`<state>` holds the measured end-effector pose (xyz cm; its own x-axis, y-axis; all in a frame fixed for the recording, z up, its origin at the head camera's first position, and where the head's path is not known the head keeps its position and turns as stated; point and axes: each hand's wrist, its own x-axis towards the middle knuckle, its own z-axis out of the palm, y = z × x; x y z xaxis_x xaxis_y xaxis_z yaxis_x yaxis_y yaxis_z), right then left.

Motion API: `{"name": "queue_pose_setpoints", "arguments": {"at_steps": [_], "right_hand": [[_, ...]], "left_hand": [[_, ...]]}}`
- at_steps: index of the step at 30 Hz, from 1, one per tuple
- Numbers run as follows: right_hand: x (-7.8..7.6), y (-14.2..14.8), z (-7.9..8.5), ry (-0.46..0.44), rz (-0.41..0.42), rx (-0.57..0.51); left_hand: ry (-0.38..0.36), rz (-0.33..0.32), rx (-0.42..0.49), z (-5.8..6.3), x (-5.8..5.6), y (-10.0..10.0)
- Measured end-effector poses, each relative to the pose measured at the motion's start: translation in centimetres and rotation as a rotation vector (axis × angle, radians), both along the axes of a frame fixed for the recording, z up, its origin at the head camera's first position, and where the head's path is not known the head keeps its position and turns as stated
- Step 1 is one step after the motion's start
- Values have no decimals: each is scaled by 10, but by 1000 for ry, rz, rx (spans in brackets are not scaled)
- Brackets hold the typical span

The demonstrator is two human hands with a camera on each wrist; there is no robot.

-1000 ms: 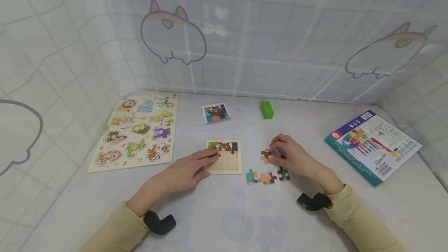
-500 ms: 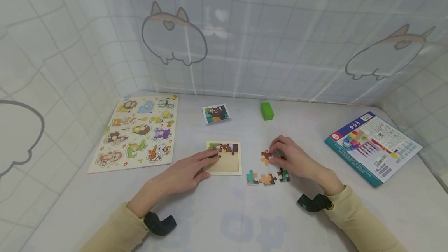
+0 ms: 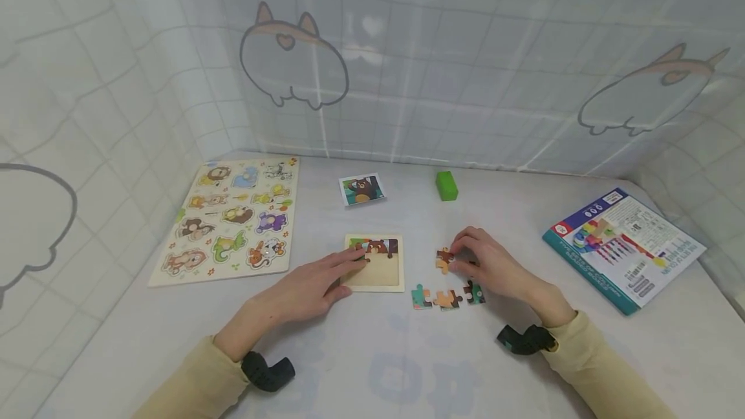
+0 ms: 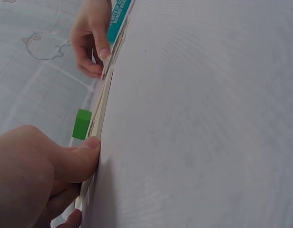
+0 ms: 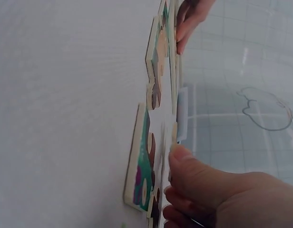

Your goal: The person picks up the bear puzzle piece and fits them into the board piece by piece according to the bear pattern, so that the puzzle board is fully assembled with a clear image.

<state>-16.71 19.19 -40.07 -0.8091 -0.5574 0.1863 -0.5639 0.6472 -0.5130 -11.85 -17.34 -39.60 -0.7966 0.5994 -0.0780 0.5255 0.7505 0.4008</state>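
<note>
My left hand [image 3: 314, 284] rests on the left side of a small wooden puzzle tray [image 3: 375, 288], fingers stretched over it and the thumb at its near-left edge. Along the tray's top lie fitted bear pieces [image 3: 381, 247]; bare wood shows below. To the right of the tray, my right hand [image 3: 495, 265] pinches a brown and orange puzzle piece [image 3: 444, 261] between thumb and fingers, low over the table. Three loose pieces lie nearer: a teal one [image 3: 421, 297], an orange one [image 3: 448, 299] and a dark green one [image 3: 475, 293]. The curled right fingers hide what is beneath them.
Behind the tray lies a bear picture card [image 3: 362, 190], with a green block [image 3: 447, 186] to its right. An animal puzzle board [image 3: 229, 218] lies at the left, a teal-edged box [image 3: 625, 247] at the right. A patterned curtain [image 3: 442, 70] hangs behind the table.
</note>
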Motion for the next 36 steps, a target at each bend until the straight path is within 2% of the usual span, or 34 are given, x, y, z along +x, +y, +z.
{"name": "queue_pose_setpoints", "arguments": {"at_steps": [6, 15, 25, 30, 36], "right_hand": [[1, -11, 8, 23, 35, -36], [-4, -53, 17, 41, 116, -32], [-8, -84, 17, 5, 141, -22], [-10, -94, 15, 16, 152, -13], [-10, -104, 19, 10, 158, 16]], "left_hand": [[-2, 12, -2, -1, -1, 2], [17, -24, 17, -1, -2, 1], [1, -15, 19, 0, -2, 0], [2, -20, 25, 1, -1, -1], [10, -24, 27, 2, -1, 0]]}}
